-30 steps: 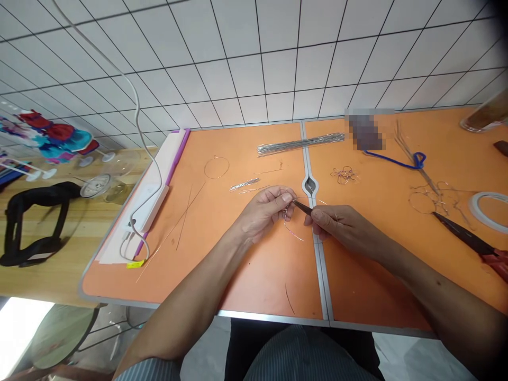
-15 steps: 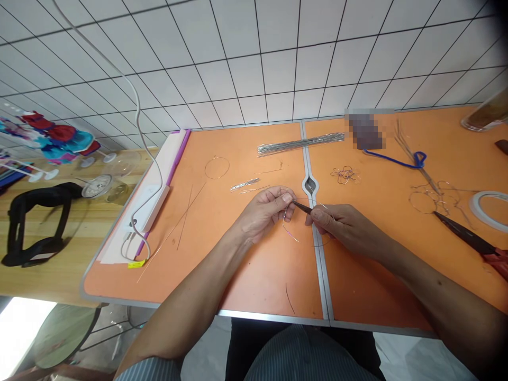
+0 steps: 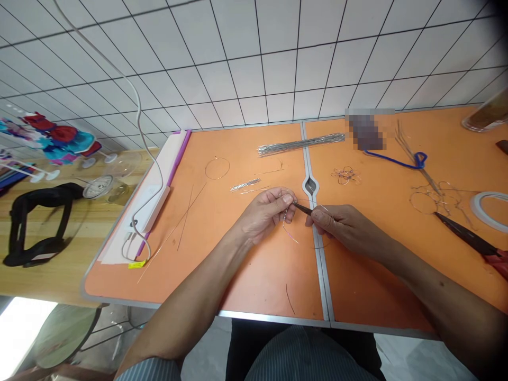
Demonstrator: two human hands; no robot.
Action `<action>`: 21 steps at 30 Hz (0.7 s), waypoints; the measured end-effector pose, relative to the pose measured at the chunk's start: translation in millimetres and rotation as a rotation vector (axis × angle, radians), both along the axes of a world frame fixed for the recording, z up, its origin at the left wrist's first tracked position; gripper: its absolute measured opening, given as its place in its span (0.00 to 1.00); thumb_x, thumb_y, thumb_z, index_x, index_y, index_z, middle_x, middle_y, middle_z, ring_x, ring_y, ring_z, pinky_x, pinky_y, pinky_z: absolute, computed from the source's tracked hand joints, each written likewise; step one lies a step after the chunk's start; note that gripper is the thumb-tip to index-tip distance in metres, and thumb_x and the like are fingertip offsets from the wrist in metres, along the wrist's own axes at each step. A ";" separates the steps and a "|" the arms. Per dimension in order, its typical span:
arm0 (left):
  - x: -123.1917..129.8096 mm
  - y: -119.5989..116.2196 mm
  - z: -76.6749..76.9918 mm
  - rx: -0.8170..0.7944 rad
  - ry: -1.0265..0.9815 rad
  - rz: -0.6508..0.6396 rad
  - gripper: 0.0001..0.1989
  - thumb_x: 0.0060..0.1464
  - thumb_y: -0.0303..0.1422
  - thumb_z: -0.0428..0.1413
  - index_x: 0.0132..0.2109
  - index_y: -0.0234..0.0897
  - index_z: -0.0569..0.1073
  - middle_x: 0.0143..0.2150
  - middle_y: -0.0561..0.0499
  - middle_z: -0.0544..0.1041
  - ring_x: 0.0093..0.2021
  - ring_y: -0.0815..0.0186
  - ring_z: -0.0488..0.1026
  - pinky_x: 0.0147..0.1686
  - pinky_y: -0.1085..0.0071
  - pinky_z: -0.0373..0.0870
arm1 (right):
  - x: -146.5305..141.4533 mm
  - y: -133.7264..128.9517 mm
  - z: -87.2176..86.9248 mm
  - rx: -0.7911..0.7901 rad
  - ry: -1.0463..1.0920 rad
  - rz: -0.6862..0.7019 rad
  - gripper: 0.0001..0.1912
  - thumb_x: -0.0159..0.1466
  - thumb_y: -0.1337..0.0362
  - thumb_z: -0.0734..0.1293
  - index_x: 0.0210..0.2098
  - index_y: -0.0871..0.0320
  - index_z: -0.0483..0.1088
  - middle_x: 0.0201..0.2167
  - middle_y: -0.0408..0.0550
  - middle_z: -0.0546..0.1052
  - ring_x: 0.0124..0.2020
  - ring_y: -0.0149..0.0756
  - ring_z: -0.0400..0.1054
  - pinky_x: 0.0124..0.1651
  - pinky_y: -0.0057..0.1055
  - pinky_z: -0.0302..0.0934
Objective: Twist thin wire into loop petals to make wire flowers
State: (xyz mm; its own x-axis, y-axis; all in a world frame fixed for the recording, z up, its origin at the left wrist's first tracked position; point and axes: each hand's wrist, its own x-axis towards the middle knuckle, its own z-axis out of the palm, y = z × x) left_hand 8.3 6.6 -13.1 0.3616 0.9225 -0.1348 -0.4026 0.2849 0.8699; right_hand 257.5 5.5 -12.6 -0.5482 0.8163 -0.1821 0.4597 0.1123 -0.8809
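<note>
Over the middle of the orange table (image 3: 254, 275), my left hand (image 3: 272, 211) pinches thin wire (image 3: 289, 232) between thumb and fingers; a loose end dangles below it. My right hand (image 3: 333, 221) is closed on a dark, narrow-tipped tool (image 3: 303, 208), whose tip touches the wire at my left fingertips. Part of the tool is hidden inside my right hand. Fine wire also curves around my right fingers. Behind my hands lie a small bundle of short silver wires (image 3: 245, 184) and a tangle of wire (image 3: 345, 174).
A long wire bundle (image 3: 301, 144) lies toward the tiled wall. Scissors (image 3: 468, 235), a white tape ring (image 3: 490, 210) and a blue cord (image 3: 397, 160) are at right. A power strip (image 3: 148, 207) and a wire ring (image 3: 217, 168) lie left.
</note>
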 end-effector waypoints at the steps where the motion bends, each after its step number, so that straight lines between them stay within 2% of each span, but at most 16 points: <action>1: 0.0 0.0 -0.2 0.000 -0.003 -0.001 0.19 0.55 0.45 0.75 0.36 0.34 0.81 0.29 0.51 0.76 0.27 0.70 0.71 0.31 0.71 0.67 | -0.3 0.0 0.8 0.006 -0.006 0.000 0.31 0.78 0.35 0.59 0.41 0.51 0.81 0.32 0.45 0.78 0.34 0.39 0.71 0.37 0.35 0.60; 7: 0.1 -0.1 -1.2 -0.006 -0.012 0.001 0.18 0.56 0.44 0.75 0.36 0.34 0.81 0.29 0.52 0.76 0.27 0.71 0.71 0.31 0.72 0.67 | -2.0 -0.9 5.0 -0.002 -0.013 -0.003 0.32 0.77 0.34 0.58 0.40 0.52 0.81 0.31 0.45 0.76 0.33 0.39 0.69 0.36 0.36 0.59; 15: 0.3 -1.1 0.8 0.002 0.007 -0.007 0.20 0.55 0.45 0.75 0.34 0.33 0.80 0.28 0.51 0.75 0.26 0.71 0.71 0.31 0.73 0.66 | -4.7 -2.5 6.1 -0.041 0.016 -0.006 0.33 0.77 0.34 0.59 0.36 0.53 0.79 0.27 0.43 0.69 0.28 0.34 0.61 0.31 0.33 0.52; 18: 0.7 -1.7 1.5 0.011 0.011 -0.004 0.21 0.54 0.45 0.76 0.34 0.33 0.79 0.28 0.52 0.75 0.26 0.72 0.71 0.30 0.73 0.65 | -6.5 -2.6 6.2 -0.136 0.105 0.026 0.33 0.77 0.34 0.61 0.34 0.55 0.78 0.24 0.41 0.67 0.24 0.31 0.57 0.28 0.31 0.49; 21: 1.7 -2.3 1.9 0.015 0.010 -0.008 0.21 0.54 0.46 0.76 0.34 0.33 0.79 0.27 0.52 0.74 0.26 0.71 0.70 0.31 0.73 0.65 | -7.6 -3.4 5.2 -0.316 0.235 0.077 0.32 0.76 0.34 0.63 0.35 0.56 0.77 0.21 0.39 0.65 0.20 0.27 0.54 0.25 0.29 0.46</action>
